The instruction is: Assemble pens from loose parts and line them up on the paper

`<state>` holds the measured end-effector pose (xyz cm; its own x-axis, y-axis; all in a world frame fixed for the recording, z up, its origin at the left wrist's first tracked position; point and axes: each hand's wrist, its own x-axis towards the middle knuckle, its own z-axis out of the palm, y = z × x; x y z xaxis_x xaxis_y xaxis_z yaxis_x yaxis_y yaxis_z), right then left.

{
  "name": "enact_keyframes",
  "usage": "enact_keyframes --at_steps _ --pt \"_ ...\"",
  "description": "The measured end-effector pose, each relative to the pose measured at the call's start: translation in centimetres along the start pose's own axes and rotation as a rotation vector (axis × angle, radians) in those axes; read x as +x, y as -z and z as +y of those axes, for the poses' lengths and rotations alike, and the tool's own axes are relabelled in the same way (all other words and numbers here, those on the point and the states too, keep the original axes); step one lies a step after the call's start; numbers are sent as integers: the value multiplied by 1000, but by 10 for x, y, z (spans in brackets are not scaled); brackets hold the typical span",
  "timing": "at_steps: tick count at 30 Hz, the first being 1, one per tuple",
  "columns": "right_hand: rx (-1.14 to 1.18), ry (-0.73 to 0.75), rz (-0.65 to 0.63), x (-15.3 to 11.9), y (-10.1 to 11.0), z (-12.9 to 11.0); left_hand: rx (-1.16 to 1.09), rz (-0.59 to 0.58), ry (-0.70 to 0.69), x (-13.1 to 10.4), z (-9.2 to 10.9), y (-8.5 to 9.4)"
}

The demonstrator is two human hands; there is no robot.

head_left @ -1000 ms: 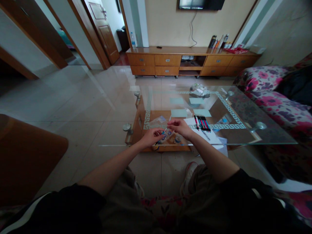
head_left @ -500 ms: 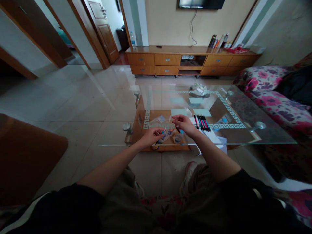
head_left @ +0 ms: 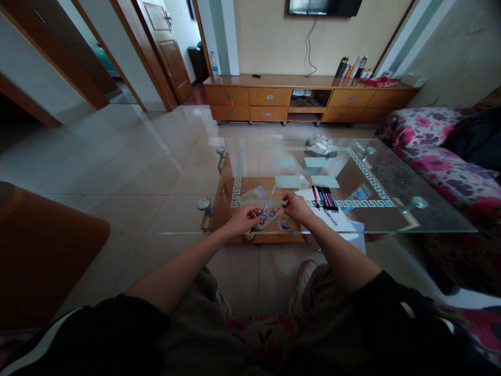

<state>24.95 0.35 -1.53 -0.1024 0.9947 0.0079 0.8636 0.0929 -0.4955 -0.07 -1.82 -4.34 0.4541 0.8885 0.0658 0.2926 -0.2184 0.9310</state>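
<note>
Over the front edge of the glass table, my left hand (head_left: 242, 219) is closed on a slim pen (head_left: 263, 211), blue with a pale tip pointing up and right. My right hand (head_left: 298, 207) is to its right, fingertips pinched around a small black piece (head_left: 284, 206), perhaps a pen cap; it is too small to be sure. The two hands are a short gap apart. Beside my right hand, a row of several pens (head_left: 324, 198) in black, red and blue lies on white paper (head_left: 344, 223). A greyish slim item (head_left: 331, 217) lies below the row.
The glass tabletop (head_left: 438, 216) has a patterned border. Clear plastic packaging (head_left: 256, 193) lies near my left hand. A bowl with crumpled wrappers (head_left: 321, 146) stands at the back. A floral sofa (head_left: 434, 162) is on the right, a wooden TV cabinet (head_left: 270, 97) beyond.
My right hand has lowered slightly, its fingers drawn closer together, showing more of the paper and the greyish item. My left hand stays almost still with the pen.
</note>
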Motion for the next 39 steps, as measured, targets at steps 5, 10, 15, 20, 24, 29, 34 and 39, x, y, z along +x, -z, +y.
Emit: enact_keyframes --at_steps 5,10,15,20,24,29,34,39 --pt "514 -133 44 2 5 -8 -10 0 3 -1 1 1" --pt "1095 -155 40 -3 14 -27 17 -23 14 -2 6 2" --pt "1205 -133 113 -7 17 -37 12 -29 8 -1 5 2" --pt "1166 -124 146 -5 14 -37 6 -28 14 0 4 2" --pt "1152 -106 166 -4 12 -38 -2 -36 24 -1 6 2" --pt "1129 -80 133 -7 12 -40 0 -37 33 -2 10 2" --pt "1182 -57 42 -8 11 -40 19 -32 17 -1 7 2" --pt "1199 -59 -63 -10 7 -39 25 11 -25 -1 10 4"
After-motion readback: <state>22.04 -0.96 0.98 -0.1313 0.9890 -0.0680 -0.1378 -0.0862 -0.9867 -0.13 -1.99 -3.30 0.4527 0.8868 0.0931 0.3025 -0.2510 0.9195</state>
